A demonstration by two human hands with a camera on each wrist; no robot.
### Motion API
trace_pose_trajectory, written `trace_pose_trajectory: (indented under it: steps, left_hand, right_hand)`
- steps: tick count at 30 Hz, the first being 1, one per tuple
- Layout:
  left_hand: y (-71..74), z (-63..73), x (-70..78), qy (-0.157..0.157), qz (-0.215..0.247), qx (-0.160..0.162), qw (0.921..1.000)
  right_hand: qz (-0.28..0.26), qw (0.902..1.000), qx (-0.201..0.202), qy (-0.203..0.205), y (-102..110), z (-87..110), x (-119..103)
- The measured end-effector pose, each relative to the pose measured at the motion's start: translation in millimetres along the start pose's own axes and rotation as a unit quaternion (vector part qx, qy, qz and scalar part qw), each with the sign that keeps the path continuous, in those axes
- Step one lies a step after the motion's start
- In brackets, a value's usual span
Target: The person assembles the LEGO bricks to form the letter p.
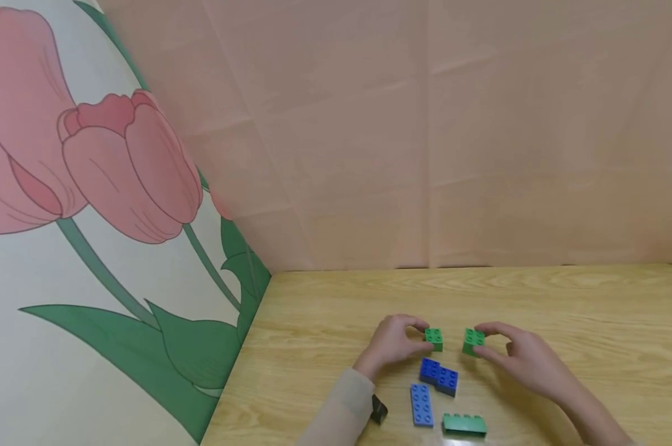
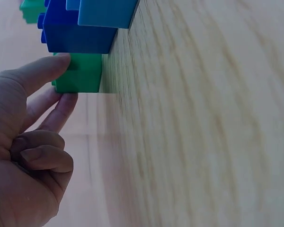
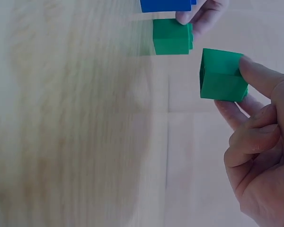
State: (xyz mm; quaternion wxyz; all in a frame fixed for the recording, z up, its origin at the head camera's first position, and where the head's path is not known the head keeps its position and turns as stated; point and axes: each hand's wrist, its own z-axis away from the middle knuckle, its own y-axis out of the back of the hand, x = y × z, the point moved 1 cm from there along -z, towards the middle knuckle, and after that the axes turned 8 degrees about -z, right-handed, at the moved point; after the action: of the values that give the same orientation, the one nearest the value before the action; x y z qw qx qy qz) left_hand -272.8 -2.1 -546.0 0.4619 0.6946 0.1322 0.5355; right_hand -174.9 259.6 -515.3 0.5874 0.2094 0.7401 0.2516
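Observation:
My left hand [image 1: 394,339] pinches a small green toy brick with four studs [image 1: 433,339] between thumb and fingers; in the left wrist view this left green brick [image 2: 79,73] sits on the tabletop. To its right, my right hand [image 1: 528,359] grips a matching green brick [image 1: 472,342] by two sides. The right wrist view shows that right green brick [image 3: 222,75] raised off the table, its hollow underside facing down. A short gap separates the two green bricks. Just in front of them lie two dark blue bricks [image 1: 429,369], corner to corner.
A longer light blue brick [image 1: 422,406] and a long green brick [image 1: 464,424] lie nearer to me on the wooden table [image 1: 291,347]. A pinkish cloth [image 1: 341,155] hangs behind the table, and a tulip-patterned panel [image 1: 124,167] stands at the left.

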Motion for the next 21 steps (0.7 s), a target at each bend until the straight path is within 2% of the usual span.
trace_pose_trajectory:
  steps: [10,21]
  left_hand:
    - [-1.6,-0.5,0.2,-0.010,0.010,-0.002,0.9999]
    - [-2.4,0.7,0.0,-0.018,0.009,0.001,0.9998]
  right_hand:
    - [-0.023,0.9995,-0.004,0.020,-13,-21.7,-6]
    - [-0.065,0.9975,-0.018,0.020,-28,-37.9,-14]
